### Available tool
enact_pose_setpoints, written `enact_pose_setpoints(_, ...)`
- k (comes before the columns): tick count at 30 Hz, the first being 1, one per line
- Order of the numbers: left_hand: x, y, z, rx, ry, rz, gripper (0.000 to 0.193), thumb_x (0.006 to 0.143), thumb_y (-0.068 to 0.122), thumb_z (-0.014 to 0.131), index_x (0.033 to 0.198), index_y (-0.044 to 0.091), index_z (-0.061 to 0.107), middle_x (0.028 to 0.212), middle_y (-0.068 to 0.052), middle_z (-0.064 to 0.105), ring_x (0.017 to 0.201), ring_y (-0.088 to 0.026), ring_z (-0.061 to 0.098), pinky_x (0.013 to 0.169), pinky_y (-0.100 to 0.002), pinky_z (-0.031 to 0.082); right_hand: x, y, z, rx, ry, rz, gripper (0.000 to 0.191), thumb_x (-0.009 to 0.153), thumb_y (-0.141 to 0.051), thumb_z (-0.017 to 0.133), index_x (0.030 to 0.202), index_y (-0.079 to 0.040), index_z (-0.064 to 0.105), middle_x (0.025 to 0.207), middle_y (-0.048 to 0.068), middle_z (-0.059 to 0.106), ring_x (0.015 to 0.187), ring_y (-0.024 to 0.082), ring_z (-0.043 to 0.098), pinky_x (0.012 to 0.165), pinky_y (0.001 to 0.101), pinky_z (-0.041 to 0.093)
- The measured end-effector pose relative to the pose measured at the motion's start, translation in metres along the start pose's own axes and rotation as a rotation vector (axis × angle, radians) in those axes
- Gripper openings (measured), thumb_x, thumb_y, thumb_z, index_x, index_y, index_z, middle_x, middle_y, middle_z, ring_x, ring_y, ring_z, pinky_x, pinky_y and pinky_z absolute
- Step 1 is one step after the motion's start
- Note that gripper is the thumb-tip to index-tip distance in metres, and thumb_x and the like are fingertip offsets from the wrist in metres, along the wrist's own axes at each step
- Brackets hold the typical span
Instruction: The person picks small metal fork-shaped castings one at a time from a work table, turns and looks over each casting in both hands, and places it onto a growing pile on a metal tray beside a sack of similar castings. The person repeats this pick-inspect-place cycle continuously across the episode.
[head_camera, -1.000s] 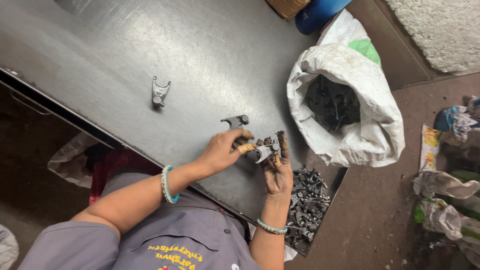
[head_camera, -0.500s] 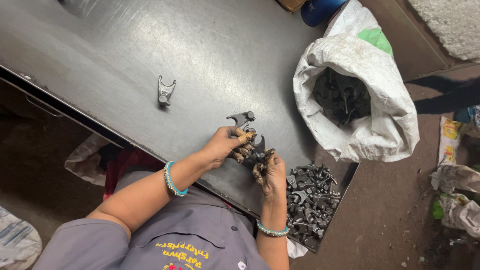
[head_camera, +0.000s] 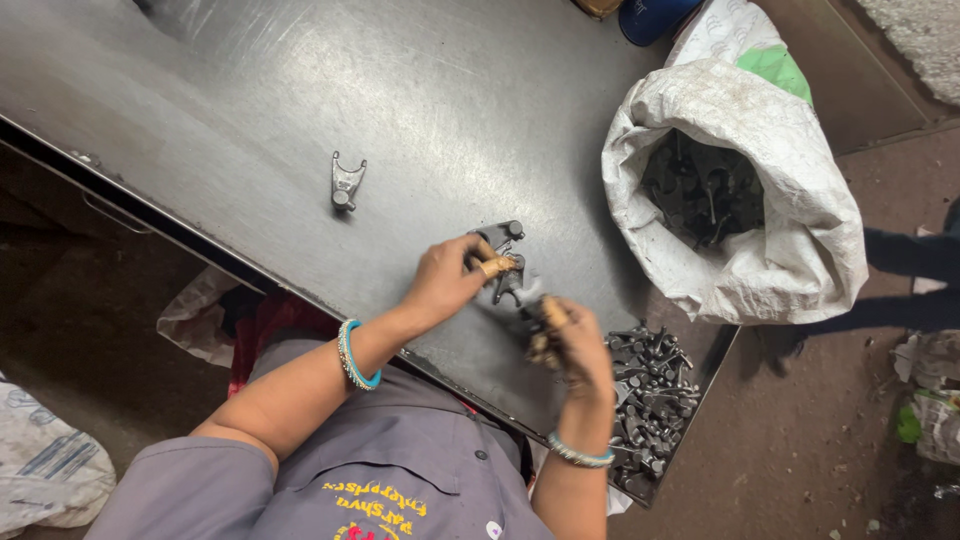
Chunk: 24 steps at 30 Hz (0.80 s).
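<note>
Overhead view of a person at a grey steel table (head_camera: 250, 90). The left arm reaches forward from the lower left, forearm bare, a turquoise bangle (head_camera: 351, 355) at the wrist. The left hand (head_camera: 445, 280) lies knuckles up over the table, fingers curled down onto a dark forked metal part (head_camera: 503, 240); a tan-wrapped fingertip presses against it, so the hand is partly closed and touching the part rather than lifting it clear. The right arm rises from the bottom edge, elbow bent, a pale beaded bangle (head_camera: 577, 453) at the wrist. The right hand (head_camera: 572, 345) hovers near the table's near edge, fingers bunched around a small dark piece; motion blur hides what exactly it grips and how tightly.

A second forked part (head_camera: 346, 184) lies alone on the table, well apart from both hands. Beside the right hand, below the table edge, an open tray (head_camera: 648, 395) holds a heap of similar dark metal parts. To the right stands a white woven sack (head_camera: 790, 210), mouth rolled open, with dark parts inside and a green patch on its upper side. A blue rounded container (head_camera: 655, 15) shows at the top edge. Crumpled pale bags (head_camera: 45, 470) lie on the floor at lower left, and more wrappers (head_camera: 930, 400) at the right edge.
</note>
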<state>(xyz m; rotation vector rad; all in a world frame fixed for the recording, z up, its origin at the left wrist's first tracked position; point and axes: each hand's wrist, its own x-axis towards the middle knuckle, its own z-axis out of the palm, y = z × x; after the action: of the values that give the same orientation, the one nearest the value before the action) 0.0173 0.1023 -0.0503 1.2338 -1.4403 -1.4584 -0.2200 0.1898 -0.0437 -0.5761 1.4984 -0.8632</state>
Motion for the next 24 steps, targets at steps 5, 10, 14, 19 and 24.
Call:
enact_pose_setpoints(5, -0.002, 0.023, -0.027, 0.429, 0.098, 0.099, 0.049, 0.072, 0.029, 0.091, 0.115, 0.015, 0.072, 0.105, -0.013, 0.063, 0.093, -0.035, 0.067, 0.081, -0.044, 0.053, 0.006, -0.064, -0.024, 0.998, 0.022, -0.494, 0.03, 0.106, -0.01, 0.066, 0.128, 0.009, 0.058, 0.112, 0.02, 0.071, 0.09, 0.02, 0.072, 0.062, 0.0171, 0.054)
enact_pose_setpoints(10, 0.002, 0.025, -0.03, 0.438, -0.026, -0.007, 0.085, 0.06, 0.021, 0.094, 0.138, 0.02, 0.062, 0.126, -0.015, 0.052, 0.104, -0.038, 0.063, 0.088, -0.046, 0.054, 0.012, -0.058, 0.041, -0.117, 0.219, -0.41, 0.059, 0.071, -0.009, 0.084, 0.125, -0.01, 0.062, 0.106, 0.017, 0.071, 0.085, 0.023, 0.073, 0.069, 0.0323, 0.062)
enact_pose_setpoints(14, 0.004, 0.019, -0.022, 0.471, -0.016, 0.085, 0.082, 0.063, 0.004, 0.087, 0.14, 0.017, 0.062, 0.13, -0.02, 0.05, 0.107, -0.041, 0.063, 0.091, -0.047, 0.055, 0.013, -0.034, 0.091, -0.94, 0.409, -0.738, 0.059, 0.062, -0.011, 0.094, 0.115, -0.006, 0.07, 0.106, 0.015, 0.068, 0.096, 0.03, 0.063, 0.084, 0.0418, 0.053)
enact_pose_setpoints(19, 0.004, 0.015, -0.016, 0.394, -0.047, 0.005, 0.079, 0.063, 0.008, 0.09, 0.137, 0.013, 0.06, 0.132, -0.02, 0.048, 0.101, -0.039, 0.067, 0.089, -0.046, 0.054, 0.016, -0.017, 0.067, -0.714, 0.338, -0.668, 0.043, 0.072, -0.002, 0.087, 0.113, -0.007, 0.075, 0.112, 0.01, 0.074, 0.105, 0.026, 0.066, 0.094, 0.038, 0.054)
enact_pose_setpoints(24, 0.006, 0.007, -0.005, 0.359, -0.041, 0.086, 0.064, 0.07, 0.008, 0.086, 0.13, 0.008, 0.064, 0.119, -0.019, 0.058, 0.098, -0.035, 0.067, 0.086, -0.044, 0.055, 0.01, 0.007, 0.022, 0.388, -0.014, -0.518, 0.056, 0.076, 0.012, 0.076, 0.13, -0.001, 0.063, 0.129, 0.014, 0.066, 0.119, 0.024, 0.066, 0.103, 0.0349, 0.056)
